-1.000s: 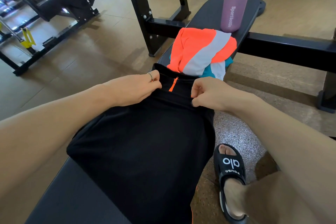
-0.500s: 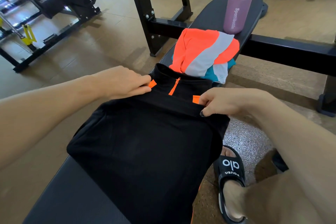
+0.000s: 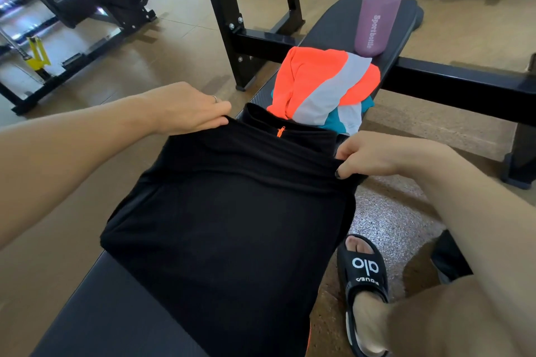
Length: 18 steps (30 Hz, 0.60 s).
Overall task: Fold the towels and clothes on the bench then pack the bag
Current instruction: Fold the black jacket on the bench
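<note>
A black garment (image 3: 232, 211) with an orange zip lies spread across the black bench (image 3: 110, 307) in front of me. My left hand (image 3: 188, 113) grips its far left corner, fingers curled over the folded edge. At the far right corner, my right hand (image 3: 374, 156) pinches the same folded edge. Beyond the garment sits a folded pile of orange, grey and teal cloth (image 3: 324, 87). No bag is in view.
A pink sports bottle (image 3: 380, 11) stands upright at the bench's far end. Black rack uprights (image 3: 226, 20) and a crossbar (image 3: 452, 84) flank the bench. My sandalled foot (image 3: 365, 278) rests on the floor at the right.
Both hands moved apart along the garment's far edge, out to its corners. The fold now covers the orange tabs and most of the zip.
</note>
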Each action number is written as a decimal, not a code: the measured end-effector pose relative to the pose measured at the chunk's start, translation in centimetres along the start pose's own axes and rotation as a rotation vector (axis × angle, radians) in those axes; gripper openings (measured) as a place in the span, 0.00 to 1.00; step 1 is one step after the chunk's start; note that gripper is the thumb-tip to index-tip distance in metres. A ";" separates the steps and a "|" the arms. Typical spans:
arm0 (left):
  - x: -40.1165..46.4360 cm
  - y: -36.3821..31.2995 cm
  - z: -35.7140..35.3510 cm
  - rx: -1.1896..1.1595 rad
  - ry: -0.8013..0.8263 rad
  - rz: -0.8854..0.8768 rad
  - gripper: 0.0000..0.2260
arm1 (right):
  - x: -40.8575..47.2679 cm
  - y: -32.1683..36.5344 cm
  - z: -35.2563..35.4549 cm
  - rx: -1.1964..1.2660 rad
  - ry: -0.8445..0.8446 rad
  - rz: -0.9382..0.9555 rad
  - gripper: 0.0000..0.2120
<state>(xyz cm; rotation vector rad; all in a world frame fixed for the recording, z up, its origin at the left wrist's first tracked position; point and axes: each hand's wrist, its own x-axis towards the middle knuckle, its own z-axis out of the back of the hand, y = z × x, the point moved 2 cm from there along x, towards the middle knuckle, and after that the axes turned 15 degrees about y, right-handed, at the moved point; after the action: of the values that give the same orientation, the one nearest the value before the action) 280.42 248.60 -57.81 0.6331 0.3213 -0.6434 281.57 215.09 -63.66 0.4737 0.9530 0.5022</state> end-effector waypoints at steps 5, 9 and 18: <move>1.9 0.7 -0.4 -0.154 0.090 0.023 0.11 | 0.5 -0.4 0.4 0.087 -0.096 0.059 0.04; 3.4 1.2 -1.2 -0.036 0.052 0.031 0.14 | 1.3 -1.3 0.4 0.059 -0.093 0.006 0.03; 7.0 1.6 -2.1 -0.045 -0.069 0.125 0.23 | 2.7 -2.7 1.4 -0.061 -0.285 -0.104 0.02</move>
<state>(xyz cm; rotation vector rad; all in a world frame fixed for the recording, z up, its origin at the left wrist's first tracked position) 286.65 247.74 -61.93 0.5822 0.2291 -0.5354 284.58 214.33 -66.22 0.4253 0.6826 0.3566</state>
